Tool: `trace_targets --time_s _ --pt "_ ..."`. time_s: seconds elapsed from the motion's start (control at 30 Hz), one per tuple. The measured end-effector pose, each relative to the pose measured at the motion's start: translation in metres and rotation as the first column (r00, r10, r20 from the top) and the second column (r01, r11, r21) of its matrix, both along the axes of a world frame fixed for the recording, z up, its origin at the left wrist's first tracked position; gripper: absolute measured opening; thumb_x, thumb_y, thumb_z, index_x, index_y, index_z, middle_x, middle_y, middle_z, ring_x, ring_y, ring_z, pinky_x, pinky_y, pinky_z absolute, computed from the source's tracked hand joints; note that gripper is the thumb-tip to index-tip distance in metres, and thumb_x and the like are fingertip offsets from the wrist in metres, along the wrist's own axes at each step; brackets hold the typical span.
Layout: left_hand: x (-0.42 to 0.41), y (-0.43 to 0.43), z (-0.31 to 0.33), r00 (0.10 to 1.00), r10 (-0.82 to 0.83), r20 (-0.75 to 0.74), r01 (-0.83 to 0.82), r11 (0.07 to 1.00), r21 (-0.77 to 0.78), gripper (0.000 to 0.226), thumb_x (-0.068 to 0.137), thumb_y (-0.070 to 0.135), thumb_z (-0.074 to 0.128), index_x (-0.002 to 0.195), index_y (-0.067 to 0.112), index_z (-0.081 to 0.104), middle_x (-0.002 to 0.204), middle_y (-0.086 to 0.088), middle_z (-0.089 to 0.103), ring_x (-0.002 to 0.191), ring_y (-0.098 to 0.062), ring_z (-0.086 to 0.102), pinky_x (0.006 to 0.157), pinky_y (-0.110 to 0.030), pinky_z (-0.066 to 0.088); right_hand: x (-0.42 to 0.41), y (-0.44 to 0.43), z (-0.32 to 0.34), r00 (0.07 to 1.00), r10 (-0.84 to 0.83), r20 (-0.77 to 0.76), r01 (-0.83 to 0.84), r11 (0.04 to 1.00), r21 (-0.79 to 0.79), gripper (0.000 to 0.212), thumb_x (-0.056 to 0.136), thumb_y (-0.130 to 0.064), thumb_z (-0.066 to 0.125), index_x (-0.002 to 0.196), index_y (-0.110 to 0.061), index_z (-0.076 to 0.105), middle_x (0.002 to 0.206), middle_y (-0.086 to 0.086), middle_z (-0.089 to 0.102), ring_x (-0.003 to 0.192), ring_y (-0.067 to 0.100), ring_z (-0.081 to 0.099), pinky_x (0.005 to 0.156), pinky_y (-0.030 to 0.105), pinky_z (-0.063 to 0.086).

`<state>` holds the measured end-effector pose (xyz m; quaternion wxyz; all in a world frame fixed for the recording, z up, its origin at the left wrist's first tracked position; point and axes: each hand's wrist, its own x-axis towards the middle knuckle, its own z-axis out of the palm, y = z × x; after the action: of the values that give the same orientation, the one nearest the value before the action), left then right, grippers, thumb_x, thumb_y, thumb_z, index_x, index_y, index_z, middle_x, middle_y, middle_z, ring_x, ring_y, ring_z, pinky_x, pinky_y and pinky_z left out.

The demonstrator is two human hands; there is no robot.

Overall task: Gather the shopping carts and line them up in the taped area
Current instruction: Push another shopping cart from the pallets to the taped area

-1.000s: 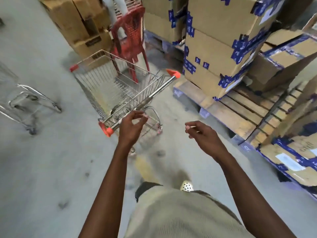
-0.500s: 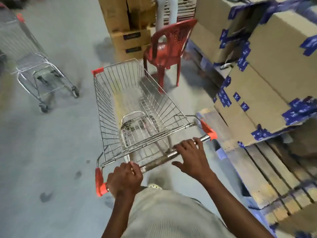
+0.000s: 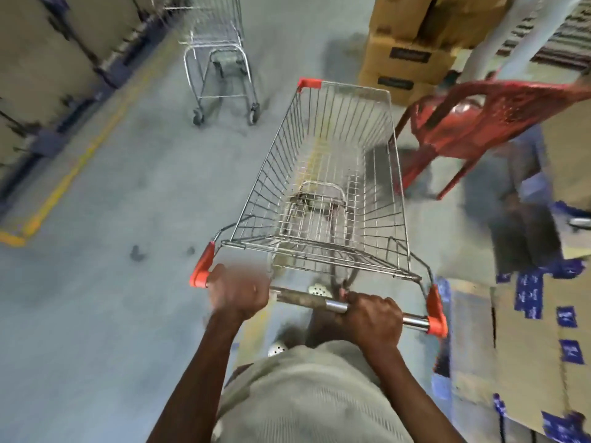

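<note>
Both hands, left hand (image 3: 238,294) and right hand (image 3: 372,318), grip one shopping cart's handle (image 3: 303,297); second cart (image 3: 220,59) ahead; red chair (image 3: 479,119) and boxes (image 3: 406,49) crowd its right.

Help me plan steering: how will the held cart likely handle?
The shopping cart probably rolls easily: its basket is empty, the floor looks smooth. Its wire frame looks stiff, so the handle should steer it directly. It might clip the red chair beside it.
</note>
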<state>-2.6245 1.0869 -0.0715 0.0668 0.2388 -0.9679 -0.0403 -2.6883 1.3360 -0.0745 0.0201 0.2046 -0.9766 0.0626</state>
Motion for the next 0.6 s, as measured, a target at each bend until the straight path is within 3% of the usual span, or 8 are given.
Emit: trace_targets --time_s 0.1,0.2,0.3,0.43,0.6 --pt "-0.044 -0.004 0.002 0.999 0.017 -0.045 -0.017 1.0 -0.012 0.048 0.083 0.031 0.044 0.044 0.011 0.063 0.044 -0.011 0.056 0.04 -0.031 0.052 0.057 -0.032 0.046 -0.054 -0.009 0.007 0.998 0.038 0.052 -0.04 0.998 0.041 0.021 0.061 -0.044 0.082 0.064 -0.024 0.076 0.048 0.004 0.063 0.04 0.027 0.061 0.052 0.029 0.049" --pt "-0.088 -0.007 0.004 0.997 0.056 -0.058 -0.057 0.998 -0.018 0.05 0.083 0.03 0.044 0.041 0.01 0.061 0.042 -0.011 0.054 0.038 -0.031 0.051 0.056 -0.032 0.046 -0.111 -0.02 0.014 0.996 0.056 0.071 -0.061 0.996 0.072 0.027 0.041 -0.036 0.091 0.062 -0.029 0.077 0.044 0.002 0.06 0.036 0.025 0.059 0.05 0.027 0.049" --pt "-0.122 -0.013 0.002 0.991 0.13 -0.029 -0.131 0.991 -0.007 0.054 0.086 0.031 0.04 0.041 0.009 0.061 0.042 -0.012 0.055 0.038 -0.031 0.05 0.058 -0.033 0.045 -0.162 -0.036 0.016 0.995 0.087 0.043 -0.089 0.994 0.067 0.023 0.045 -0.032 0.093 0.057 -0.026 0.074 0.041 0.001 0.058 0.032 0.025 0.056 0.05 0.026 0.049" --pt "-0.159 -0.033 -0.001 0.975 0.222 0.031 -0.223 0.974 0.031 0.055 0.089 0.033 0.038 0.047 0.009 0.063 0.043 -0.014 0.056 0.039 -0.032 0.051 0.062 -0.035 0.046 -0.224 -0.067 0.016 0.986 0.151 0.067 -0.157 0.983 0.099 0.012 0.058 -0.036 0.083 0.065 -0.027 0.078 0.046 0.001 0.062 0.038 0.025 0.06 0.056 0.026 0.049" --pt "-0.193 -0.067 0.004 0.941 0.337 0.043 -0.339 0.938 0.069 0.056 0.088 0.034 0.038 0.046 0.008 0.064 0.043 -0.013 0.056 0.038 -0.031 0.052 0.063 -0.034 0.047 -0.286 -0.122 0.019 0.957 0.265 0.119 -0.287 0.928 0.236 0.025 0.065 -0.056 0.079 0.079 -0.035 0.079 0.056 -0.002 0.067 0.052 0.024 0.066 0.062 0.027 0.045"
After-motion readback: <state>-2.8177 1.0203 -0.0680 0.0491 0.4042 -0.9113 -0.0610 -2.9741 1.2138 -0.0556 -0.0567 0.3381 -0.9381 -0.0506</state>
